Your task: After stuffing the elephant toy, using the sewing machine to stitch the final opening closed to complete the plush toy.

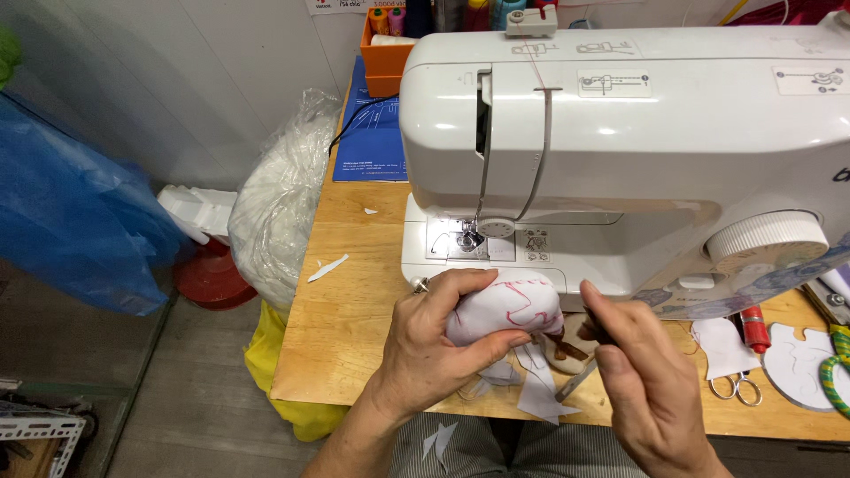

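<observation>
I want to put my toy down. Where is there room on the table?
Bare wood lies on the table left of the sewing machine, near one paper scrap. The right end is crowded: scissors, red tube, cut shapes.

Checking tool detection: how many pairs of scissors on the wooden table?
1 clearly: small silver metal scissors right of the right hand, near the red tube. Green-handled tool at the right edge may be another, cut off. Others may hide behind the white sewing machine.

A sewing machine (620, 133) stands on the table (345, 327); small scissors (733, 385) lie right, a bag (279, 204) left beside it.
</observation>
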